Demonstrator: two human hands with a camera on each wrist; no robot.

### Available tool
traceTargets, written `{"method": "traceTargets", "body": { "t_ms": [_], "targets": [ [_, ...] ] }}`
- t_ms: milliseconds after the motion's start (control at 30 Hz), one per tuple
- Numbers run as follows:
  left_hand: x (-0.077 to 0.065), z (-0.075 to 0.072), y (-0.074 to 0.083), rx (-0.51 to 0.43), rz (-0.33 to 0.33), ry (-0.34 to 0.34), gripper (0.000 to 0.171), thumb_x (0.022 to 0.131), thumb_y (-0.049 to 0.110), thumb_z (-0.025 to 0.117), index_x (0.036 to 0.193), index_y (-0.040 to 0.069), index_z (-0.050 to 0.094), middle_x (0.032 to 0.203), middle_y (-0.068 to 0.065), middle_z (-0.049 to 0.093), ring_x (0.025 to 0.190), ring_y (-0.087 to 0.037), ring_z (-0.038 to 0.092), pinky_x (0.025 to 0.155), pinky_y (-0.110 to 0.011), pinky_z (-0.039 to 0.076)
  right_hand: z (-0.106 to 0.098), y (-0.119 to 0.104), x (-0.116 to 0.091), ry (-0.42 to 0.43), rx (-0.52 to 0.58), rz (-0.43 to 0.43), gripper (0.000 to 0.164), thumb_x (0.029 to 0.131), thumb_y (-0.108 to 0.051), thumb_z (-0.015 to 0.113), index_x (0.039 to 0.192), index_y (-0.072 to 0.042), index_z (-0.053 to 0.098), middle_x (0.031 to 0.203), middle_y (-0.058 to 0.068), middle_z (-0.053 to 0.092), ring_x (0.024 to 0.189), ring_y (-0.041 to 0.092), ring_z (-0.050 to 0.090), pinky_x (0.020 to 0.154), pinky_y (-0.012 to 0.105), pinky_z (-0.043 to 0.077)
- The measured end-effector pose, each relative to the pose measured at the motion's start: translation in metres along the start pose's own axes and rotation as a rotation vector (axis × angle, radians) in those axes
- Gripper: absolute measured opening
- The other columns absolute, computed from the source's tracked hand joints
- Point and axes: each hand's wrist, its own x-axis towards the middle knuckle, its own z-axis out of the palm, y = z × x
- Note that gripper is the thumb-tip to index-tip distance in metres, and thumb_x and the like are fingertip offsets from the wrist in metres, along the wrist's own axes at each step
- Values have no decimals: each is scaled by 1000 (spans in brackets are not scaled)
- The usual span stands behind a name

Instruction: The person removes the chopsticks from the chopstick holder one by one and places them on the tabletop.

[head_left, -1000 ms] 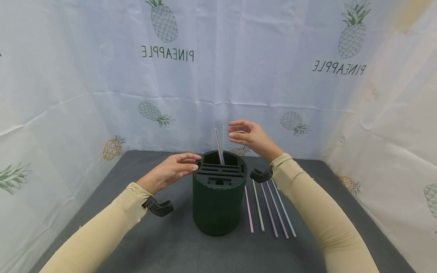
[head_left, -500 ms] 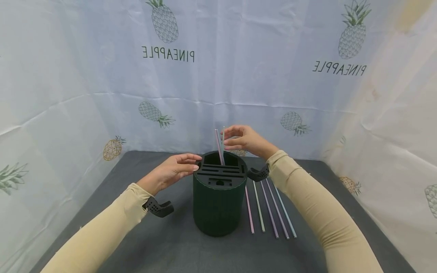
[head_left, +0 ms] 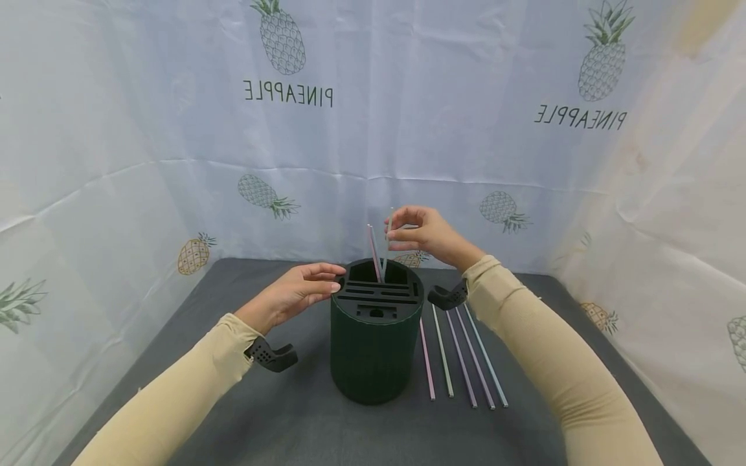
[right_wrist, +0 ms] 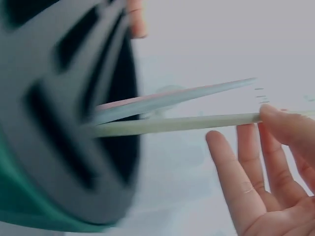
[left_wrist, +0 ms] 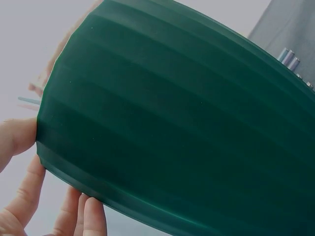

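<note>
A dark green round holder (head_left: 370,362) with a slotted black top stands in the middle of the head view. My left hand (head_left: 294,294) steadies it, thumb and fingertips against the left rim; the left wrist view shows these fingers (left_wrist: 29,189) along its side. Above the rear opening, my right hand (head_left: 422,233) pinches a pale green chopstick (right_wrist: 197,122) between thumb and fingers near its upper end. The chopstick's lower end is hidden inside the opening. Beside it lean a pink chopstick (head_left: 373,244) and a blue chopstick (right_wrist: 197,93).
Several pink, green, purple and blue chopsticks (head_left: 460,356) lie side by side on the dark table (head_left: 280,414), right of the holder and under the right forearm. A white curtain (head_left: 373,142) printed with pineapples hangs behind and at both sides.
My right hand has come in to the pale green chopstick and taken hold of it. The chopstick has since shifted slightly up and right. My left hand has stayed at the rim.
</note>
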Motion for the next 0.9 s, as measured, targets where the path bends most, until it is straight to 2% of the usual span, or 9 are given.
{"method": "traceTargets", "body": {
  "t_ms": [233, 400, 533, 600, 700, 800, 900],
  "targets": [
    [0, 0, 0, -1, 1, 2, 54, 92, 9, 63, 141, 0, 43, 151, -16, 33, 140, -32, 33, 118, -48, 27, -18, -33, -17, 100, 219, -258, 20, 89, 10, 61, 95, -9, 66, 108, 6, 61, 97, 19, 63, 85, 39, 58],
    [0, -1, 1, -2, 0, 0, 55, 92, 8, 63, 142, 0, 43, 152, -15, 33, 140, -32, 34, 118, -48, 27, -38, -52, -28, 250, 389, -442, 21, 88, 11, 61, 99, -5, 68, 105, 6, 62, 89, 19, 64, 80, 39, 60],
    [1, -1, 1, 0, 2, -1, 55, 92, 8, 63, 142, -1, 42, 151, -16, 34, 138, -30, 37, 118, -47, 28, -55, -59, -37, 374, 514, -550, 25, 86, 14, 62, 107, 1, 67, 97, 10, 63, 81, 21, 66, 73, 37, 61],
    [1, -1, 1, 0, 1, -1, 55, 92, 8, 62, 142, -1, 42, 151, -16, 34, 136, -30, 39, 117, -47, 28, -64, -60, -43, 421, 560, -579, 29, 85, 15, 63, 113, 6, 64, 94, 12, 63, 80, 22, 67, 71, 36, 61],
    [0, -1, 1, 2, 0, -2, 55, 92, 9, 63, 143, 0, 42, 151, -15, 34, 136, -30, 39, 117, -47, 28, -79, -57, -54, 484, 558, -584, 33, 84, 14, 64, 117, 7, 62, 94, 12, 64, 80, 22, 67, 70, 34, 61],
    [0, -1, 1, 4, 1, -4, 56, 92, 9, 63, 143, 0, 42, 152, -15, 34, 138, -31, 37, 118, -47, 28, -95, -47, -65, 542, 498, -541, 34, 83, 12, 66, 116, 4, 65, 95, 10, 65, 82, 20, 67, 70, 32, 61],
    [0, 0, 0, 4, 2, -7, 56, 92, 9, 63, 143, 0, 42, 152, -16, 34, 139, -32, 35, 118, -48, 27, -108, -27, -75, 591, 398, -455, 33, 83, 7, 69, 115, -1, 68, 95, 6, 66, 83, 17, 67, 70, 29, 61]
  ]
}}
